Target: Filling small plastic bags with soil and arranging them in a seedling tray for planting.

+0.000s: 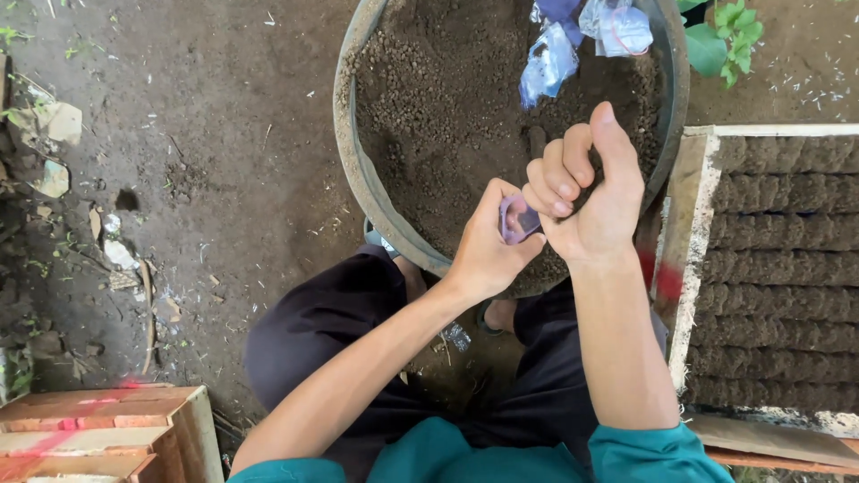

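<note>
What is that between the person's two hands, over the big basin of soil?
A small clear plastic bag, pinched between left hand and right hand, in the head view.

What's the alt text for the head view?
Both hands, left hand and right hand, pinch a small clear plastic bag over a round basin of dark soil. More plastic bags lie at its far edge; a wooden tray of soil-filled rows sits right.
</note>
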